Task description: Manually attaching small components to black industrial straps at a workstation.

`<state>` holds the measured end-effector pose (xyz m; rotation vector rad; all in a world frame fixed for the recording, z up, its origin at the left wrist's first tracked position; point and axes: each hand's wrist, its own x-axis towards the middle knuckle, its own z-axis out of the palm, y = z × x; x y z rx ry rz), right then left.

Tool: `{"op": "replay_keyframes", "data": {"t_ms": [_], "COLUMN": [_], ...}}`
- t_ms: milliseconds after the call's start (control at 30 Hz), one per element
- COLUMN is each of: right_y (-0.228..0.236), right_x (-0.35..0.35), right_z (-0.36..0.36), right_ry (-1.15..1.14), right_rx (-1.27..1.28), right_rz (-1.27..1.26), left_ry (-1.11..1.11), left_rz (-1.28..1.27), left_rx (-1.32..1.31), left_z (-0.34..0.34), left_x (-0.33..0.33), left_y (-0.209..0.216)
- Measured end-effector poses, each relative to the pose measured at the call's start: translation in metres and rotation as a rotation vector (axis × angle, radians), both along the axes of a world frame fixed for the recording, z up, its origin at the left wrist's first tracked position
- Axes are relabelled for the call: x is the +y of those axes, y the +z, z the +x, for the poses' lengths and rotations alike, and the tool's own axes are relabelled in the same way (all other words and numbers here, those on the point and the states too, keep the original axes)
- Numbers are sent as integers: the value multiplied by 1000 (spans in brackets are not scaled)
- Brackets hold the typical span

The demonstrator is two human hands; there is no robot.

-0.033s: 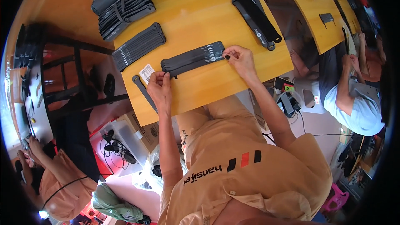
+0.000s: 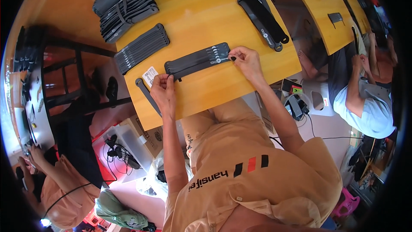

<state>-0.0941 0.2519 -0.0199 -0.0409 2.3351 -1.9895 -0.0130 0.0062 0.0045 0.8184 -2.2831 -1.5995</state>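
In front of me, a row of overlapping black straps (image 2: 195, 65) with rounded ends and pale print lies on the yellow table (image 2: 206, 99). My left hand (image 2: 163, 91) pinches the near left corner of the row, fingers closed. At the opposite end, my right hand (image 2: 247, 62) is also closed, a small black tip showing between thumb and fingers. A second fanned row of straps (image 2: 142, 48) lies farther back on the left. Close to my left hand are a white printed label (image 2: 149, 75) and a single narrow black strap (image 2: 148, 96).
A tall tied bundle of straps (image 2: 128, 12) stands at the far left; another black bundle (image 2: 262, 19) lies at the right. Co-workers sit on both sides, one in a light blue shirt (image 2: 364, 111). A plastic box with cables (image 2: 122, 152) stands on the floor, left.
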Motion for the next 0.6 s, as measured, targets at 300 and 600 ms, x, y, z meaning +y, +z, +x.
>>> {"op": "replay_keyframes", "data": {"t_ms": [300, 600], "right_y": [10, 11], "right_x": [-2, -4], "right_z": [0, 2], "right_ry": [-30, -45], "right_rx": [-39, -25], "right_rz": [66, 113], "left_ry": [-15, -8], "left_rz": [3, 26], "left_rx": [-7, 4], "left_z": [-1, -2], "left_x": [-3, -2], "left_y": [-5, -3]}}
